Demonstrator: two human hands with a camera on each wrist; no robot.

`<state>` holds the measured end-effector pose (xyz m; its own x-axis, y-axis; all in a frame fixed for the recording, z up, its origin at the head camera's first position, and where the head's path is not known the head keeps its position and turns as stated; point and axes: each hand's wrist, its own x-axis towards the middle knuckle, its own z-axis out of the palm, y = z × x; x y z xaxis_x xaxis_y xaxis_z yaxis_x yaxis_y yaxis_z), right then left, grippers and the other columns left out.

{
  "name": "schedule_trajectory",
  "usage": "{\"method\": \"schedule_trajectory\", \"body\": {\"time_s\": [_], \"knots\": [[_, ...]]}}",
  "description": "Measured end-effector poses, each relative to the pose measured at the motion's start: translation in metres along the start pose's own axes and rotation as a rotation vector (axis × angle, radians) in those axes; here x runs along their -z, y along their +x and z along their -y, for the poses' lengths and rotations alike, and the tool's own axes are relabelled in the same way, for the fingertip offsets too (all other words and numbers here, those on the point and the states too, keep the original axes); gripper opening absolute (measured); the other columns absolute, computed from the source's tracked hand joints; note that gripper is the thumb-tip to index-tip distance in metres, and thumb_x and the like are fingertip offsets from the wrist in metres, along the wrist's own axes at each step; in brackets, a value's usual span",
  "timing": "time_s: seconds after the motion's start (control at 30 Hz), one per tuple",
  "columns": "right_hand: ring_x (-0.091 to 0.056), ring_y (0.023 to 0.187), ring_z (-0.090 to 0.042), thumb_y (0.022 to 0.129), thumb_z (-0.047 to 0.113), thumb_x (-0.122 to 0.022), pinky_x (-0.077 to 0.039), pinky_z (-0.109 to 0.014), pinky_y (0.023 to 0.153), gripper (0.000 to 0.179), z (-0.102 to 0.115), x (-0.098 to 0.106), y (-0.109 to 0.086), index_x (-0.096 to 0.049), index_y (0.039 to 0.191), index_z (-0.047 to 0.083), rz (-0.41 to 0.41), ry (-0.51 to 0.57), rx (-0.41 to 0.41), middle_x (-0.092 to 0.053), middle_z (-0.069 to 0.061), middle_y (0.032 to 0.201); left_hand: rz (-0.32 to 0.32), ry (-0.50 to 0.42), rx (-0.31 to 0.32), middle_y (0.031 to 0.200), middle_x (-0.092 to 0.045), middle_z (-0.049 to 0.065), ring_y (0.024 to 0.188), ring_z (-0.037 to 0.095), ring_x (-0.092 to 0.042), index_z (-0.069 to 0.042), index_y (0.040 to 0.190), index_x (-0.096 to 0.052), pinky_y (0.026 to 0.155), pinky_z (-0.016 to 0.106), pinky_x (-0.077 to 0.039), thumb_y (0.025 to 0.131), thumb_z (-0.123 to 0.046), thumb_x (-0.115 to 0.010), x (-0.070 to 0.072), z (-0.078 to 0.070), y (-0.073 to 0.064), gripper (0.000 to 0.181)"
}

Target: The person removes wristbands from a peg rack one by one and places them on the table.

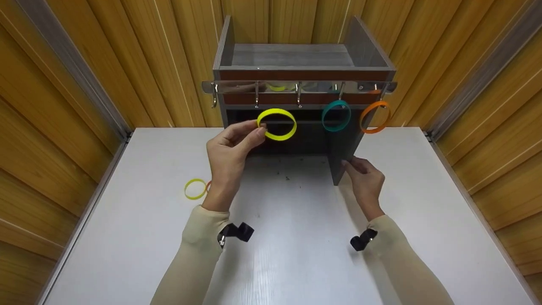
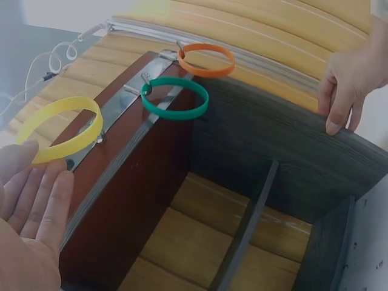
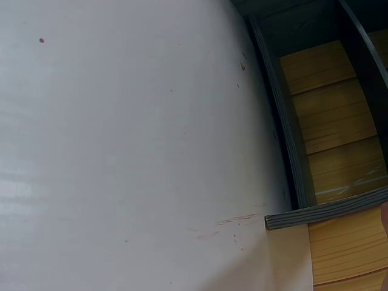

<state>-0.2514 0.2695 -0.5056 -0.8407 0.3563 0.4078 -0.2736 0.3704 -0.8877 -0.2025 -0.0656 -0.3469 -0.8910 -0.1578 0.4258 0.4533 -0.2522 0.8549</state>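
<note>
8 o'clock: loose yellow band (image 1: 194, 179) on bench (image 1: 296, 237) | 9: my left hand (image 1: 226, 154), fingers pinched together on raised yellow band (image 1: 279, 138) at 12 | 2: teal band (image 1: 336, 128), hooked | past 3: my right hand (image 1: 367, 180), fingers gripping panel (image 1: 341, 148) | 2:30: orange band (image 1: 372, 131), hooked

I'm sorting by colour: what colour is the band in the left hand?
The band is yellow, clearest in the head view.

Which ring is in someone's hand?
The yellow ring pinched in the left hand. Green ring and orange ring hang from hooks; others lie on the table.
</note>
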Motion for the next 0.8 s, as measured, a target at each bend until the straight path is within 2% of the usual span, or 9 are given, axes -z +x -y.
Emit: {"method": "schedule_trajectory", "body": {"time_s": [0.27, 0.47, 0.67, 0.8], "knots": [[-0.074, 0.089, -0.003, 0.091, 0.012, -0.087, -0.059, -0.017, 0.078, 0.021, -0.002, 0.002, 0.0, -0.081, 0.107, 0.0, 0.002, -0.003, 0.001, -0.08, -0.012, 0.103, -0.1, 0.077, 0.062, 0.109, -0.078, 0.014, 0.096, 0.029, -0.077, 0.001, 0.114, -0.079, 0.092, 0.038, -0.062, 0.094, -0.008, -0.083, 0.029, 0.008, -0.009, 0.022], [-0.073, 0.093, -0.002, 0.094, 0.011, -0.084, -0.058, -0.016, 0.081, 0.021, 0.0, 0.002, 0.0, -0.08, 0.111, -0.001, 0.019, 0.025, -0.061, -0.078, -0.016, 0.11, -0.138, 0.131, 0.064, 0.108, -0.078, 0.014, 0.095, 0.028, -0.078, 0.003, 0.116, -0.077, 0.09, 0.038, -0.062, 0.094, -0.009, -0.084, 0.054, 0.016, -0.014, 0.026], [-0.072, 0.092, -0.002, 0.095, 0.003, -0.08, -0.057, -0.015, 0.081, 0.021, 0.025, 0.003, -0.005, -0.077, 0.113, -0.007, 0.026, 0.003, -0.062, -0.077, -0.022, 0.112, -0.192, 0.166, 0.087, 0.11, -0.078, 0.013, 0.1, 0.028, -0.077, 0.0, 0.115, -0.078, 0.09, 0.038, -0.062, 0.094, -0.01, -0.084, 0.077, 0.024, -0.021, 0.025], [-0.072, 0.094, -0.001, 0.096, 0.006, -0.08, -0.057, -0.014, 0.082, 0.023, 0.037, 0.006, -0.008, -0.076, 0.114, -0.008, 0.042, -0.014, -0.063, -0.077, -0.02, 0.111, -0.229, 0.204, 0.108, 0.112, -0.078, 0.012, 0.103, 0.028, -0.076, 0.0, 0.116, -0.078, 0.091, 0.037, -0.062, 0.094, -0.013, -0.084, 0.093, 0.031, -0.025, 0.027]]}}
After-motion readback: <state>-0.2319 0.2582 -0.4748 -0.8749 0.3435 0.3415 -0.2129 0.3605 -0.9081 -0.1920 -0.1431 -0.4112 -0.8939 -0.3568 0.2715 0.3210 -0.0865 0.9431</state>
